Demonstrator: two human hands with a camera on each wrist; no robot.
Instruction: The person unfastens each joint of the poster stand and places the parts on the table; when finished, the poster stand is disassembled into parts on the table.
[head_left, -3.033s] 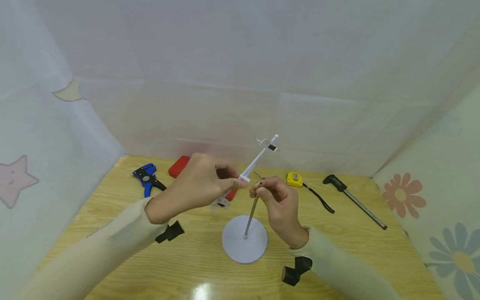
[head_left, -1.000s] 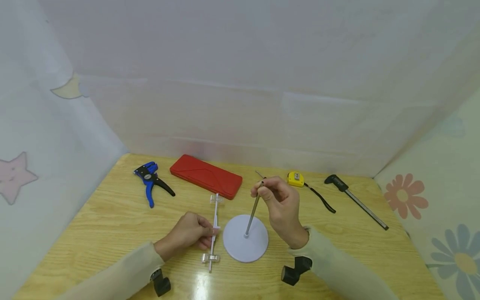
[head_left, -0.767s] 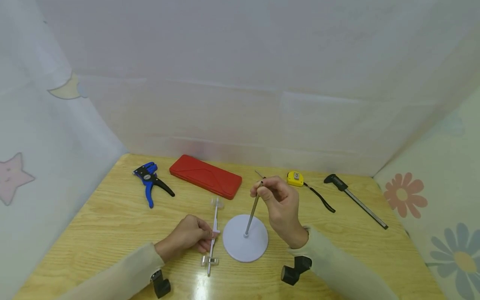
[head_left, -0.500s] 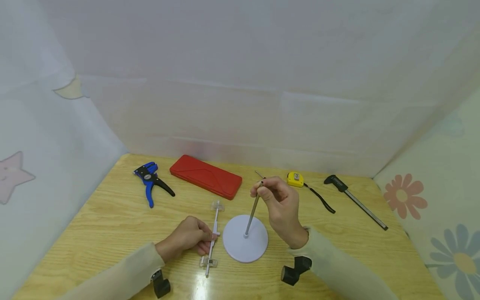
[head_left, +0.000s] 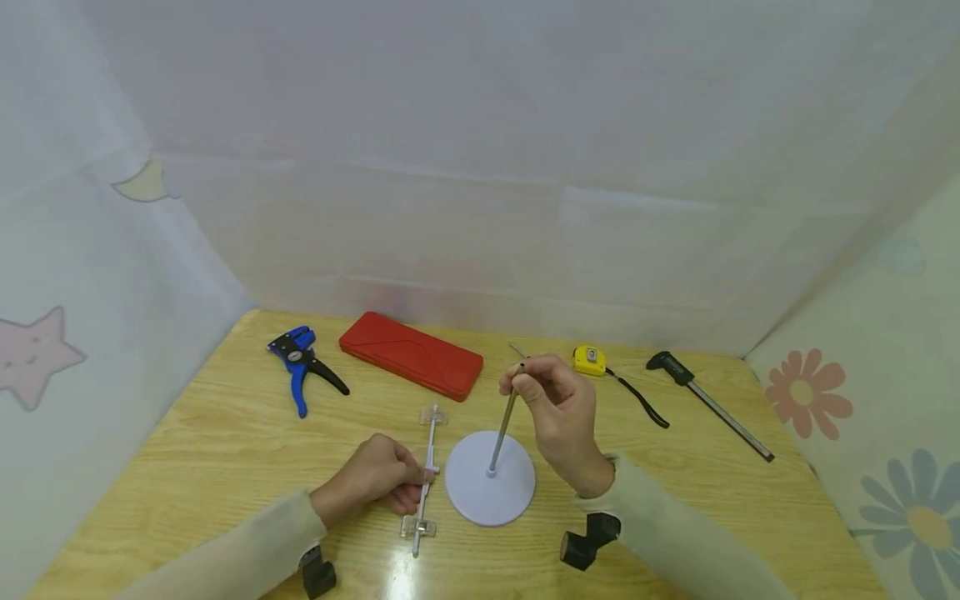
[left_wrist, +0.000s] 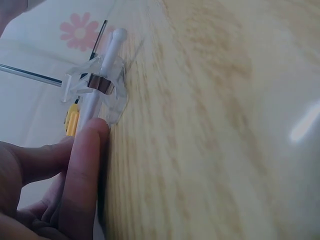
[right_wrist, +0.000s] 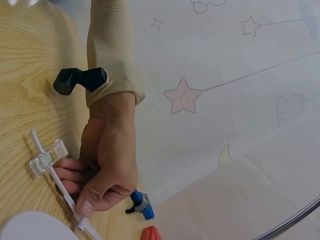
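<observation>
Two hands at work: the left hand (head_left: 375,473) pinches a white rod (head_left: 431,456) with clear clips (head_left: 417,527), at nine o'clock from a round base (head_left: 480,502); the right hand (head_left: 558,417) pinches its metal pole (head_left: 502,437). Ten o'clock: pliers (head_left: 296,356), label unreadable.

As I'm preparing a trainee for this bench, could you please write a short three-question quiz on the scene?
1. True or false: the left hand is holding the white rod.

2. Which of these lies farthest to the right in the head view?
a) the yellow tape measure
b) the caliper
c) the red case

3. Fill in the blank: the right hand pinches the upper part of the metal rod, which rises from a round white ____.

Key: 1. True; 2. b; 3. base
</observation>
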